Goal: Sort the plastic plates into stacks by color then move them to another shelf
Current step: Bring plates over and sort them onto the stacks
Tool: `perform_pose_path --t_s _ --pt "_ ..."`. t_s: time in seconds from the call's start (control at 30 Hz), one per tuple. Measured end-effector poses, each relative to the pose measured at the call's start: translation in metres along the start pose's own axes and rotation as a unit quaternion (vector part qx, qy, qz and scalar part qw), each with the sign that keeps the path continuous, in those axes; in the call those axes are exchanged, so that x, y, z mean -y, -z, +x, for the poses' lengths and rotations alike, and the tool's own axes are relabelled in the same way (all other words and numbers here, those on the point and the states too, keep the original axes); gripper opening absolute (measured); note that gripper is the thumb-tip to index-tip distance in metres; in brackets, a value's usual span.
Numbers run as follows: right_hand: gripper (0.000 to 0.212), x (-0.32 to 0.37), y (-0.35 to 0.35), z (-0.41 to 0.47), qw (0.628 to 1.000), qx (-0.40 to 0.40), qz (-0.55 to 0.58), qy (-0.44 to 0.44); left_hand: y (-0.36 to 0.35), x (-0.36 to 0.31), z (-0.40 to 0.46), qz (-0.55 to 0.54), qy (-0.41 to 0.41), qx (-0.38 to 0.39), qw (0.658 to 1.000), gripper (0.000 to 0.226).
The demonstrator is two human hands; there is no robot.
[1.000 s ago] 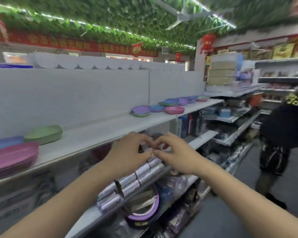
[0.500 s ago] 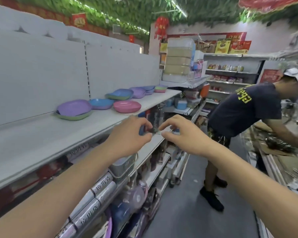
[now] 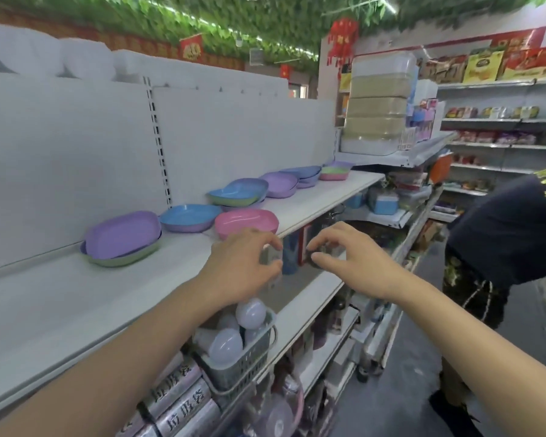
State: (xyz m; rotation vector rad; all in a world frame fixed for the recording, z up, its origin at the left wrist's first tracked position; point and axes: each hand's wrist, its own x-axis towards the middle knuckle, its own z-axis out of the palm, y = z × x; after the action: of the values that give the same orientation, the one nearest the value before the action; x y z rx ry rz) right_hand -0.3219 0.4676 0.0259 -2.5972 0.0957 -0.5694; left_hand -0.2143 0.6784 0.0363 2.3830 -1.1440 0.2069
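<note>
Both hands hover empty, fingers loosely curled: the left hand [image 3: 245,266] just before the pink plate [image 3: 246,223] on the shelf [image 3: 76,298], the right hand [image 3: 349,263] beside it.

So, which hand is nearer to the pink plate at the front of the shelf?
The left. The left hand is just below the pink plate, its knuckles almost at the rim. The right hand is further off to the right, past the edge of the shelf.
</note>
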Motion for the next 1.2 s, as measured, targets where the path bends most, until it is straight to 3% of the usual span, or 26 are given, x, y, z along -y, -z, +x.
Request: perform_pose_path --t_s 0.17,0.27,0.53,1.03,1.2 --pt "0.010 -0.058 0.006 0.064 0.997 0.018 0.042 0.061 -0.012 -0.003 0.053 0.028 0.050 -0.048 0.997 0.024" --pt "0.011 -0.094 0.015 0.100 0.991 0.046 0.077 0.098 -0.024 -0.013 0.089 0.050 0.098 -0.078 0.991 0.030" --pt "0.013 -0.190 0.047 0.177 0.982 0.092 0.108 0.127 -0.070 -0.055 0.189 0.068 0.149 -0.089 0.982 0.030" --pt "0.011 -0.336 0.044 0.353 0.993 0.057 0.070 0.080 -0.127 -0.016 0.412 0.049 0.180 -0.071 0.980 0.023" --pt "0.011 -0.374 0.041 0.408 0.992 0.043 0.094 0.068 -0.141 0.014 0.486 0.122 0.199 -0.021 0.972 0.041"
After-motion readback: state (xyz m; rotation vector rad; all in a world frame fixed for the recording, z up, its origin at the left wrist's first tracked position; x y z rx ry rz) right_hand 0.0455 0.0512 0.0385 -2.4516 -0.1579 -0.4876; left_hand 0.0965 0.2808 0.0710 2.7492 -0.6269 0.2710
